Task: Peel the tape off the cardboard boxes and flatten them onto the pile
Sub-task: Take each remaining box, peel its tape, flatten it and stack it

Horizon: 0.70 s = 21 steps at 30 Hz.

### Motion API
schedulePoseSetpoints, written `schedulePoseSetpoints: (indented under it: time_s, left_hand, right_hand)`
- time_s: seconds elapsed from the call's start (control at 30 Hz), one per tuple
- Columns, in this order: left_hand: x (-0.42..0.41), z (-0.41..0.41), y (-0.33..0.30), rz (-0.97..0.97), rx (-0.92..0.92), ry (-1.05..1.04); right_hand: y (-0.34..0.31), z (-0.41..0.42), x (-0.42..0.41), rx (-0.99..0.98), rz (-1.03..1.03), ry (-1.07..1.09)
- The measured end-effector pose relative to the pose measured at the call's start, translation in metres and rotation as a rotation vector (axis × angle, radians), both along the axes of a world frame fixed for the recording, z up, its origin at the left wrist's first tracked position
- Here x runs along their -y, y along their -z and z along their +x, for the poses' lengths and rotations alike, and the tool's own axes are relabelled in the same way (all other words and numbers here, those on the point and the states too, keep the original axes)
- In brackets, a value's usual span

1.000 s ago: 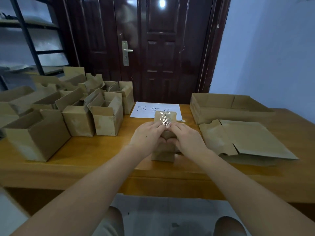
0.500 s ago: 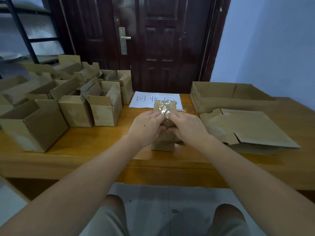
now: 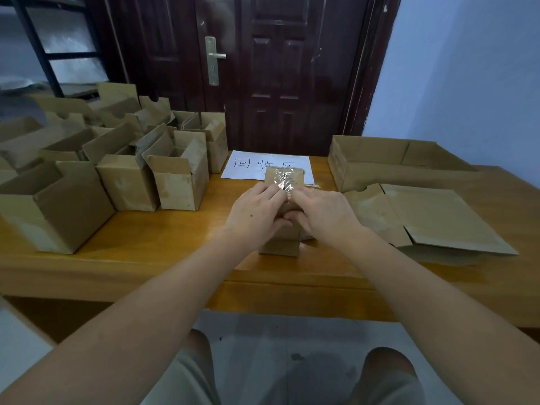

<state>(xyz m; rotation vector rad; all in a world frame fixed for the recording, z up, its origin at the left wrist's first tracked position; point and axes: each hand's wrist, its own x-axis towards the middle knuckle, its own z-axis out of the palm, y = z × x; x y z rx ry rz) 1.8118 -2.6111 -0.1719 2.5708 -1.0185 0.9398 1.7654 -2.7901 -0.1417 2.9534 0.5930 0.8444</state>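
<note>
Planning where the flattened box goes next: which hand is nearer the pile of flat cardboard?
Right. The right hand sits beside the pile; the left hand is farther away.

Both forearms bare, no sleeves in view. Left hand point(image 3: 257, 213) and right hand point(image 3: 324, 214) ungloved. Light beige shorts point(image 3: 190, 375) at bottom of frame, knees bare.

Open boxes point(image 3: 125, 182) crowd the table's point(image 3: 163, 249) left, flattened cardboard point(image 3: 432, 220) its right; bare wood runs between.
</note>
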Motion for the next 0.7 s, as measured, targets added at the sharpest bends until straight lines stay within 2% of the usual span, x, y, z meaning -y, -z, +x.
schedulePoseSetpoints:
  time_s: [0.3, 0.7]
  left_hand:
    - [0.000, 0.001, -0.002, -0.009, 0.002, 0.003]
    - [-0.023, 0.001, -0.002, 0.031, -0.149, 0.086]
  right_hand:
    - [0.003, 0.000, 0.009, -0.210, 0.005, 0.056]
    - [0.009, 0.002, 0.000, -0.051, 0.044, 0.063]
